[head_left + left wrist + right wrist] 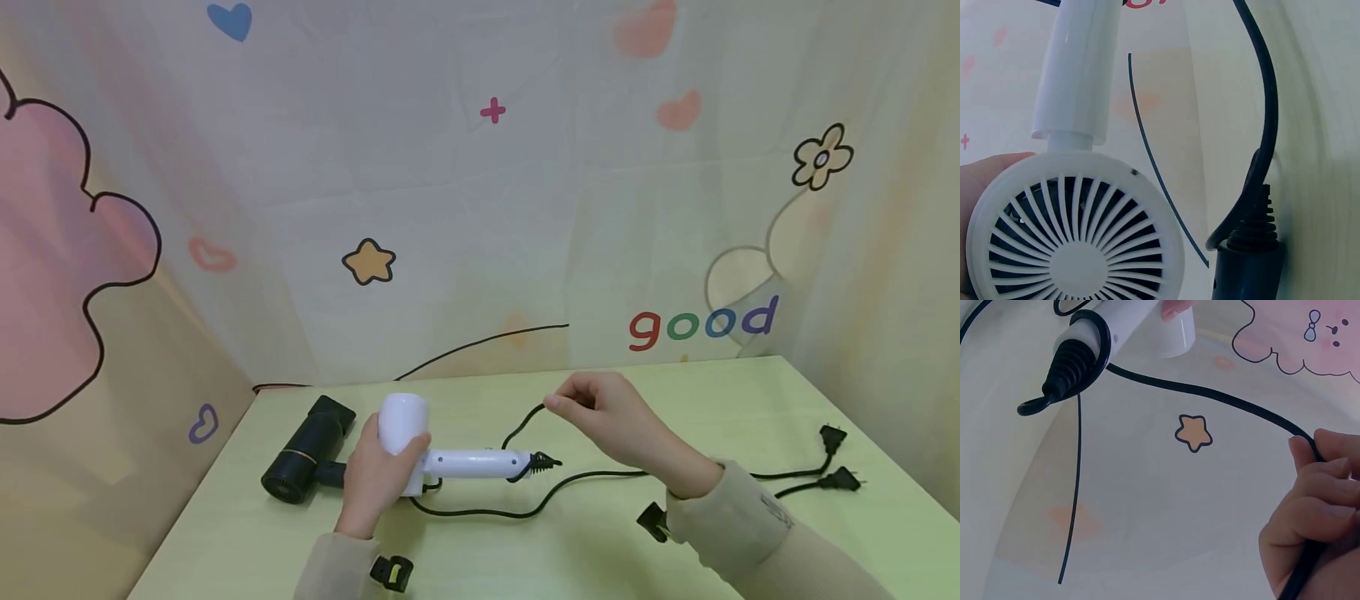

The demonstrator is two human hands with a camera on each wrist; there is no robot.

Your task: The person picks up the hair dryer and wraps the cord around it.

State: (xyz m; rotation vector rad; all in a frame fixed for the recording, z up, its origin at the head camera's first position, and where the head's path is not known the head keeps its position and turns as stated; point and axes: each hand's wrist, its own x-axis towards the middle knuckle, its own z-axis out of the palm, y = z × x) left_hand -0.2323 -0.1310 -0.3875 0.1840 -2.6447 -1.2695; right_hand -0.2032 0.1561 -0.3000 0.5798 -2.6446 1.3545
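My left hand (381,471) grips the body of a white hair dryer (474,463), whose handle points right across the table. Its round slatted grille (1079,250) faces the left wrist camera. At the handle end the black power cord (1210,395) bends back around the handle and runs up to my right hand (611,417). Thumb and fingers of that hand pinch the cord, with the other fingers curled about it in the right wrist view. Left of my left hand, a black hair dryer (303,458) lies on the table, part of its handle hidden behind the hand.
A second black cord (517,514) snakes over the pale green table (525,575) toward the right. Two black plugs (832,437) (840,479) lie near the right edge. A printed curtain (465,208) hangs behind the table.
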